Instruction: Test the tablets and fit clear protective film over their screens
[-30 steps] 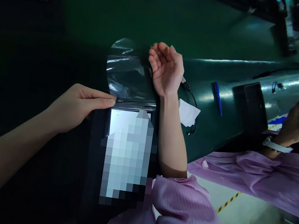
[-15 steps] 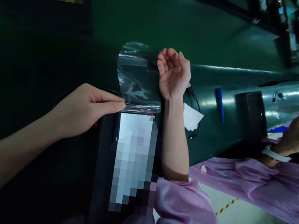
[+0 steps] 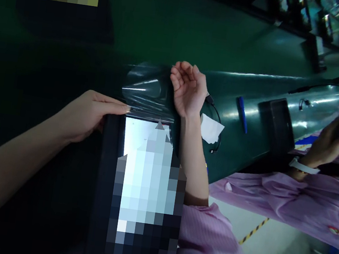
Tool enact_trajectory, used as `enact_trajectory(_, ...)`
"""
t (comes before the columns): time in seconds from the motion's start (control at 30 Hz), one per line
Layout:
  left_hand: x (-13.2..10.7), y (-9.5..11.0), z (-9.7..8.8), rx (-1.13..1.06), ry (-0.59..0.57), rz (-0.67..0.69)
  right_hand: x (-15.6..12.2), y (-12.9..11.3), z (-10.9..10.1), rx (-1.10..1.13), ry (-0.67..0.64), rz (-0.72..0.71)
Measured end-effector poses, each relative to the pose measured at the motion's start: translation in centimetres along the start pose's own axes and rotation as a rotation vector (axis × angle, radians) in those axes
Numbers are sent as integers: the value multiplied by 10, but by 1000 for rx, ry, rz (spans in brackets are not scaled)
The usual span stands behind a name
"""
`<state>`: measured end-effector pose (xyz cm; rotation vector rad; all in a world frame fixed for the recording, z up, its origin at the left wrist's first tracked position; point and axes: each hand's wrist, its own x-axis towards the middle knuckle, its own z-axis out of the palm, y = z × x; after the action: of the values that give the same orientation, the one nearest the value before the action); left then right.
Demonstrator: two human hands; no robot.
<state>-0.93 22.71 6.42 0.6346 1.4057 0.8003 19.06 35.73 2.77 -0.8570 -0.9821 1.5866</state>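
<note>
A clear plastic film (image 3: 148,86) lies at the top edge of a dark-framed device with a lit screen (image 3: 131,132); most of that screen is pixelated. My left hand (image 3: 91,114) pinches the film's near left corner between thumb and fingers. The film is bent back, with its loose part spreading away over the green table. Just right of the film, my right hand (image 3: 190,88) rests palm up, fingers loosely curled and nothing in it.
Right of my forearm lie a white paper piece (image 3: 211,128), a black cable (image 3: 212,101), a blue pen (image 3: 242,114) and a black box-like object (image 3: 280,123). A co-worker's hand (image 3: 324,146) holds a dark device at the right. Several dark devices (image 3: 315,51) stand at the back right.
The view has shifted slightly, moving most things left in the picture. The film looks flatter and more creased near the pinch. My left hand keeps its pinch; my right hand stays loosely curled.
</note>
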Motion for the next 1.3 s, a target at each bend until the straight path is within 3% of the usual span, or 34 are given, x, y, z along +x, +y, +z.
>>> enact_trajectory(0.3,4,1,-5,-128,-2,-98,-33,7,7,82,41,-34)
enact_trajectory(0.63,2,-1,-7,-291,-41,-125,-87,-6,20,190,253,-172)
enact_trajectory(0.97,-5,-9,1,-362,-43,-202,-94,-11,36,182,435,-9)
enact_trajectory(1.17,-12,-9,10,-366,-37,-199,-96,-7,29,127,467,-11)
enact_trajectory(1.3,-15,-15,15,-354,24,-129,-102,-6,32,113,489,-25)
